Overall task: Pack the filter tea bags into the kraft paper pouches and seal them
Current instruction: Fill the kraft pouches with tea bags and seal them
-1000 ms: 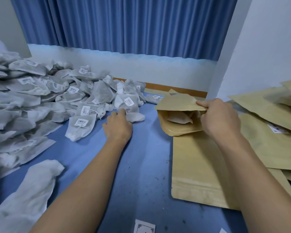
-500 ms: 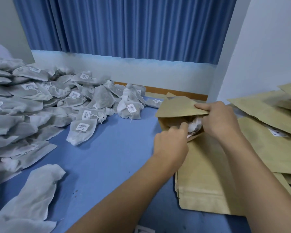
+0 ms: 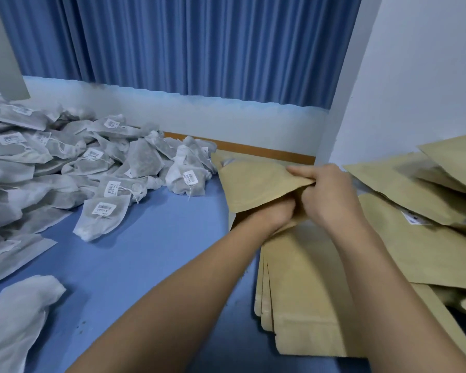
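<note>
Head view: kraft pouch (image 3: 256, 184) lies at centre, edging toward 3 o'clock. Right hand (image 3: 331, 195) pinches its upper lip between thumb and curled fingers. Left hand (image 3: 275, 214) sits inside the mouth, fingers hidden, so its grip cannot be told. Tea bag pile (image 3: 65, 168) at 9 o'clock runs off-frame. Flat pouches (image 3: 307, 292) lie at 4 o'clock.

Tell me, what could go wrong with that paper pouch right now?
The left hand is pushed into the kraft pouch, whose mouth the right hand pinches open; the paper could tear or crease there. The pouch sits over a stack of flat pouches, which may slide.
</note>
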A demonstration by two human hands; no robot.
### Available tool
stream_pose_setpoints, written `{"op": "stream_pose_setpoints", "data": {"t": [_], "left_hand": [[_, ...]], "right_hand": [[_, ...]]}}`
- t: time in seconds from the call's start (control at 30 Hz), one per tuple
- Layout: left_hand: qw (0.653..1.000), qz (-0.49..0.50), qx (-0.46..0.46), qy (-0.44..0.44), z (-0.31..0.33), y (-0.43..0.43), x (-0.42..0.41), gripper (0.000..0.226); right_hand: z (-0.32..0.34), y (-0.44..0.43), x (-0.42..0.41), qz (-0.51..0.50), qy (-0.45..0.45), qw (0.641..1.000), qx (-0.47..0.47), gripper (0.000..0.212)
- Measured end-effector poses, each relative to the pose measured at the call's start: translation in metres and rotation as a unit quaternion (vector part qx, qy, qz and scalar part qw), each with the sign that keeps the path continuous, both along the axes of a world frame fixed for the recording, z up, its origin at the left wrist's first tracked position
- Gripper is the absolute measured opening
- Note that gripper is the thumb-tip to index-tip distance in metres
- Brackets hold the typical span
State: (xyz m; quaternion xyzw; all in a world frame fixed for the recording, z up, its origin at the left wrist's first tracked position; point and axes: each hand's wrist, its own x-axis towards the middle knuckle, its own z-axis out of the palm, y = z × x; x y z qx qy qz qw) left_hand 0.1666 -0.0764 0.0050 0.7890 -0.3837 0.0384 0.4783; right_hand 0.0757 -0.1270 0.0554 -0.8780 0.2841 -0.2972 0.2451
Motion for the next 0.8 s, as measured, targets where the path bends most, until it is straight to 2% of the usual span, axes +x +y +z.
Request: {"op": "stream_pose_setpoints", "data": {"t": [0.07,0.1,0.17,0.23,0.27,0.3,0.37,0.4,0.43,0.47,0.53,0.57,0.6,0.67,0.7,0.77,0.8], "left_hand": [[0.992,0.004,0.006,-0.129,-0.001,0.029,-0.021,0.037],[0.978,0.016,-0.028,-0.205,-0.008,0.047,-0.027,0.030],[0.950,-0.010,-0.125,-0.287,-0.018,0.087,-0.045,0.024],[0.923,0.027,-0.210,-0.320,-0.029,0.114,-0.062,0.032],[0.925,0.060,-0.249,-0.280,-0.034,0.123,-0.067,0.038],[0.933,0.105,-0.283,-0.196,-0.034,0.132,-0.073,0.046],[0.939,0.137,-0.311,0.053,-0.027,0.145,-0.087,0.058],[0.931,0.100,-0.307,0.172,-0.022,0.149,-0.092,0.062],[0.907,0.031,-0.314,0.278,-0.018,0.152,-0.096,0.067],[0.860,-0.052,-0.342,0.374,-0.015,0.155,-0.099,0.073],[0.749,-0.150,-0.398,0.509,-0.013,0.159,-0.105,0.076],[0.718,-0.154,-0.396,0.550,-0.011,0.161,-0.109,0.071],[0.714,-0.125,-0.379,0.575,-0.012,0.162,-0.111,0.061],[0.739,0.011,-0.345,0.578,-0.021,0.165,-0.112,0.031],[0.751,0.072,-0.335,0.564,-0.026,0.168,-0.110,0.020],[0.764,0.116,-0.329,0.542,-0.032,0.177,-0.105,0.013],[0.773,0.113,-0.323,0.534,-0.032,0.182,-0.104,0.012]], "right_hand": [[0.004,0.008,-0.001,-0.019,-0.027,0.999,-0.021,0.067],[0.005,0.013,-0.002,-0.031,-0.035,0.998,-0.038,0.065],[0.006,0.022,-0.004,-0.057,-0.050,0.995,-0.070,0.058],[0.010,0.026,-0.009,-0.072,-0.068,0.992,-0.080,0.052],[0.013,0.028,-0.012,-0.076,-0.080,0.991,-0.077,0.049],[0.017,0.029,-0.017,-0.080,-0.093,0.990,-0.076,0.046],[0.023,0.036,-0.029,-0.087,-0.106,0.986,-0.096,0.041],[0.024,0.041,-0.037,-0.090,-0.107,0.984,-0.113,0.040],[0.023,0.048,-0.046,-0.087,-0.101,0.983,-0.125,0.040],[0.019,0.055,-0.056,-0.071,-0.097,0.984,-0.131,0.041],[0.006,0.068,-0.078,0.004,-0.110,0.985,-0.131,0.046],[-0.001,0.073,-0.090,0.048,-0.109,0.984,-0.131,0.048],[-0.009,0.074,-0.101,0.089,-0.093,0.982,-0.137,0.050],[-0.024,0.069,-0.122,0.170,-0.030,0.976,-0.135,0.052],[-0.031,0.064,-0.134,0.209,0.006,0.972,-0.105,0.053],[-0.043,0.061,-0.156,0.254,0.028,0.967,0.018,0.043],[-0.049,0.062,-0.165,0.248,-0.004,0.966,0.073,0.036]]}}
